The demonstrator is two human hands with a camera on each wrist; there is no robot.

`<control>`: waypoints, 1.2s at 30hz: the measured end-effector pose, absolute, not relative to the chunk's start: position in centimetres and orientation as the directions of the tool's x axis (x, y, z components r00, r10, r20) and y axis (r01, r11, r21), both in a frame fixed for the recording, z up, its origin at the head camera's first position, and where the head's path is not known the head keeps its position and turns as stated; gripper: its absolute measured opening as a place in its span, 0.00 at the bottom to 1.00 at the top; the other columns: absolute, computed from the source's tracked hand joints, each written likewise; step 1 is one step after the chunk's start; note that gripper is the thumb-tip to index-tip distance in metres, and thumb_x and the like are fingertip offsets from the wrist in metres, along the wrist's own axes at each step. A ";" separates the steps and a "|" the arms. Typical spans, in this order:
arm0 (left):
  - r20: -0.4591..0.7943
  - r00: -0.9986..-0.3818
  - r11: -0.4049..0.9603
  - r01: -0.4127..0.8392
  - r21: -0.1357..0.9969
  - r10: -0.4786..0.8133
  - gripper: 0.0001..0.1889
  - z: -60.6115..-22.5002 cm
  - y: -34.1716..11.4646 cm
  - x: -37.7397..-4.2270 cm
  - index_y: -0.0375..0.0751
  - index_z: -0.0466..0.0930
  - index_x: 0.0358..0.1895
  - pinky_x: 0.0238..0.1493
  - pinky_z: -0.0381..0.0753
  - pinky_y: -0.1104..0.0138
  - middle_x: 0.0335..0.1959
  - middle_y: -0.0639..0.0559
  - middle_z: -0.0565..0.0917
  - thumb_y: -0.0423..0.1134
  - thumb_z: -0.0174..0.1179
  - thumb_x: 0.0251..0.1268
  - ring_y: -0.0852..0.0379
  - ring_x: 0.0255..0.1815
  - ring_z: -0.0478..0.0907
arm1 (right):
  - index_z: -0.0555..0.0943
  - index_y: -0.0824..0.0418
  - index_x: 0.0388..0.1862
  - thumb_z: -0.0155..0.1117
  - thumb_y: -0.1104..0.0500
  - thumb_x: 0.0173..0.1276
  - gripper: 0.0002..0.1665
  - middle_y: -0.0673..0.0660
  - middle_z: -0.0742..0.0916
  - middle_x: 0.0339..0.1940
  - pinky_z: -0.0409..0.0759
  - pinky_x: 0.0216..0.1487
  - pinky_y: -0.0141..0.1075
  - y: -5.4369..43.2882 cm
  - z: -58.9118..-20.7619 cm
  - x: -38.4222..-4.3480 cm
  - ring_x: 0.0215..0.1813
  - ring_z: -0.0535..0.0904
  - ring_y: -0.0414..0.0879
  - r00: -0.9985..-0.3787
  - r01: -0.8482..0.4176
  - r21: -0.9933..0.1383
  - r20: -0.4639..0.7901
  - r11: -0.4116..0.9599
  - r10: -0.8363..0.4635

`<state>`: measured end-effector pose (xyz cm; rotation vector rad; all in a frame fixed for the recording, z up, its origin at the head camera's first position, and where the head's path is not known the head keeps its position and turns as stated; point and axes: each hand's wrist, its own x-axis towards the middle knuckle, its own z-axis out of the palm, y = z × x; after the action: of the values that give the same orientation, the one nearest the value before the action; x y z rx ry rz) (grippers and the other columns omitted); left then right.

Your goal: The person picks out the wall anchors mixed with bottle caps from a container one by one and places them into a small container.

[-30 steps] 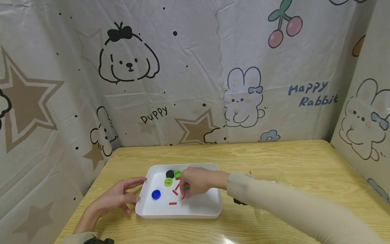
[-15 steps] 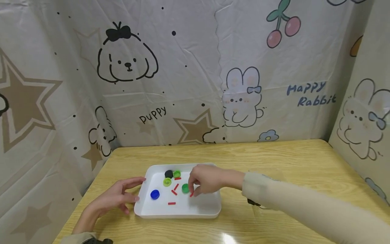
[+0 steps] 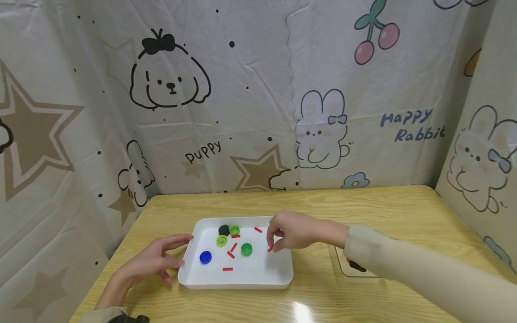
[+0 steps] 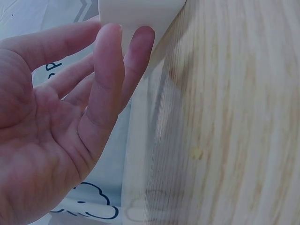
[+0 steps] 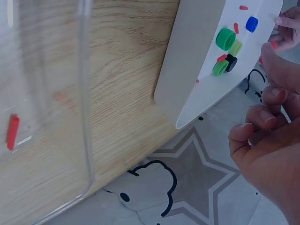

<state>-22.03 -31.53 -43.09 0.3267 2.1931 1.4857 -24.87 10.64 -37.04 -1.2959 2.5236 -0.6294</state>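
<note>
Over the right side of a white tray (image 3: pixel 242 285), my right hand (image 3: pixel 296 231) pinches a small red strip (image 3: pixel 270 249) between thumb and fingertips. My left hand (image 3: pixel 155 258) lies at the tray's left wall, its relaxed fingers touching it; the left wrist view shows them against the white corner (image 4: pixel 136 11). Inside the tray sit a blue cap (image 3: pixel 205 257), a green cap (image 3: pixel 246 249), a black cap (image 3: pixel 224 230) and two lime-green caps (image 3: pixel 221 241). Several red strips (image 3: pixel 228 269) lie scattered among the caps.
A clear plastic box (image 5: pixel 86 117) stands right of the tray, partly hidden by the right sleeve in the head view. One red strip (image 5: pixel 13 132) lies in it. The wooden table (image 3: pixel 323 287) ends against a printed cloth (image 3: pixel 250 112) behind.
My right hand has moved right across the tray with the red strip in its fingertips, uncovering the green cap and another red strip. The left hand stays at the tray's wall.
</note>
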 end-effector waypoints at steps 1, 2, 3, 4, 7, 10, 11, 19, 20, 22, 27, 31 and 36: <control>-0.246 -0.862 0.388 -0.063 0.920 0.443 0.40 -43.1 -31.5 -22.0 0.31 0.61 0.81 0.27 0.89 0.54 0.81 0.27 0.57 0.32 0.69 0.70 0.42 0.33 0.84 | 0.89 0.52 0.30 0.81 0.65 0.63 0.09 0.43 0.71 0.20 0.65 0.32 0.30 10.9 -37.0 -24.9 0.28 0.64 0.35 -0.585 -0.709 -0.479 -0.010 0.517 -0.811; -0.247 -0.862 0.390 -0.064 0.919 0.442 0.40 -43.0 -31.5 -22.0 0.31 0.61 0.81 0.27 0.89 0.54 0.81 0.27 0.57 0.33 0.69 0.70 0.43 0.33 0.84 | 0.89 0.52 0.30 0.81 0.65 0.63 0.09 0.43 0.71 0.20 0.66 0.32 0.30 11.1 -37.0 -24.9 0.28 0.65 0.36 -0.589 -0.705 -0.485 -0.007 0.518 -0.808; -0.249 -0.862 0.392 -0.064 0.918 0.441 0.40 -43.0 -31.5 -22.0 0.31 0.61 0.81 0.27 0.89 0.54 0.81 0.27 0.57 0.33 0.69 0.70 0.42 0.34 0.84 | 0.89 0.52 0.30 0.81 0.65 0.63 0.09 0.43 0.71 0.20 0.66 0.32 0.31 11.3 -37.0 -24.8 0.28 0.65 0.36 -0.592 -0.701 -0.491 -0.004 0.518 -0.806; -0.249 -0.863 0.394 -0.064 0.917 0.440 0.40 -43.0 -31.5 -22.0 0.31 0.61 0.81 0.27 0.89 0.54 0.81 0.27 0.57 0.33 0.69 0.70 0.42 0.36 0.85 | 0.89 0.52 0.30 0.81 0.65 0.63 0.09 0.43 0.70 0.20 0.66 0.33 0.31 11.6 -37.1 -24.8 0.28 0.65 0.36 -0.593 -0.700 -0.496 0.003 0.513 -0.805; -0.249 -0.863 0.395 -0.064 0.916 0.438 0.40 -43.0 -31.4 -22.0 0.31 0.61 0.81 0.27 0.89 0.54 0.81 0.27 0.57 0.33 0.69 0.70 0.42 0.39 0.85 | 0.90 0.52 0.30 0.81 0.65 0.62 0.09 0.43 0.69 0.19 0.67 0.33 0.31 12.2 -37.1 -24.9 0.28 0.64 0.36 -0.594 -0.696 -0.515 0.021 0.500 -0.804; -0.246 -0.863 0.391 -0.062 0.918 0.442 0.39 -43.1 -31.5 -22.0 0.31 0.61 0.80 0.26 0.89 0.54 0.81 0.27 0.57 0.32 0.69 0.69 0.41 0.39 0.85 | 0.91 0.53 0.31 0.81 0.66 0.62 0.08 0.43 0.69 0.18 0.68 0.34 0.31 12.9 -37.1 -24.8 0.28 0.64 0.36 -0.594 -0.692 -0.529 0.032 0.490 -0.804; -0.245 -0.863 0.390 -0.061 0.919 0.443 0.39 -43.1 -31.5 -22.0 0.31 0.61 0.80 0.26 0.89 0.54 0.81 0.27 0.57 0.32 0.69 0.69 0.41 0.39 0.85 | 0.91 0.53 0.31 0.81 0.66 0.62 0.08 0.43 0.69 0.19 0.68 0.34 0.31 13.1 -37.1 -24.8 0.28 0.64 0.36 -0.596 -0.689 -0.534 0.032 0.490 -0.802; -0.244 -0.858 0.378 -0.064 0.924 0.451 0.40 -43.3 -31.5 -22.0 0.31 0.61 0.80 0.26 0.89 0.53 0.81 0.26 0.57 0.32 0.69 0.69 0.42 0.37 0.85 | 0.90 0.54 0.31 0.81 0.66 0.62 0.07 0.43 0.72 0.20 0.69 0.34 0.31 14.9 -36.6 -24.3 0.28 0.66 0.36 -0.609 -0.678 -0.564 0.074 0.471 -0.790; -0.245 -0.859 0.379 -0.066 0.923 0.449 0.40 -43.3 -31.5 -22.0 0.31 0.61 0.80 0.26 0.89 0.53 0.81 0.26 0.57 0.32 0.69 0.69 0.42 0.36 0.85 | 0.90 0.54 0.31 0.81 0.66 0.62 0.07 0.43 0.73 0.21 0.69 0.33 0.31 15.1 -36.6 -24.2 0.28 0.67 0.36 -0.611 -0.676 -0.569 0.078 0.469 -0.787; -0.249 -0.861 0.384 -0.069 0.921 0.444 0.40 -43.2 -31.5 -22.0 0.31 0.61 0.81 0.27 0.89 0.54 0.81 0.26 0.56 0.32 0.69 0.69 0.41 0.35 0.85 | 0.90 0.54 0.31 0.81 0.66 0.62 0.08 0.43 0.74 0.21 0.70 0.33 0.31 15.5 -36.5 -24.1 0.28 0.67 0.36 -0.616 -0.669 -0.581 0.083 0.464 -0.783; -0.256 -0.864 0.392 -0.075 0.917 0.434 0.40 -43.1 -31.5 -22.0 0.31 0.61 0.81 0.27 0.89 0.54 0.81 0.26 0.56 0.33 0.69 0.69 0.41 0.36 0.85 | 0.90 0.55 0.31 0.81 0.67 0.62 0.08 0.42 0.74 0.22 0.71 0.32 0.31 16.4 -36.5 -24.1 0.27 0.67 0.36 -0.625 -0.668 -0.581 0.099 0.465 -0.775; -0.254 -0.863 0.391 -0.072 0.918 0.437 0.40 -43.0 -31.4 -22.0 0.31 0.61 0.81 0.27 0.89 0.54 0.81 0.27 0.56 0.33 0.69 0.69 0.41 0.37 0.85 | 0.90 0.54 0.31 0.81 0.65 0.62 0.07 0.42 0.74 0.21 0.71 0.33 0.33 17.3 -36.4 -24.1 0.28 0.68 0.36 -0.636 -0.669 -0.568 0.104 0.479 -0.765; -0.255 -0.862 0.391 -0.073 0.918 0.438 0.40 -43.0 -31.4 -22.1 0.31 0.61 0.81 0.27 0.89 0.55 0.81 0.26 0.56 0.32 0.69 0.69 0.41 0.38 0.86 | 0.90 0.53 0.31 0.80 0.66 0.63 0.08 0.42 0.73 0.20 0.70 0.35 0.34 18.6 -36.5 -24.0 0.28 0.68 0.37 -0.663 -0.641 -0.575 0.080 0.509 -0.744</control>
<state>-22.06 -31.39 -43.02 0.3124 2.1922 1.4808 -23.95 18.59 -36.48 -1.1919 2.5713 -0.8672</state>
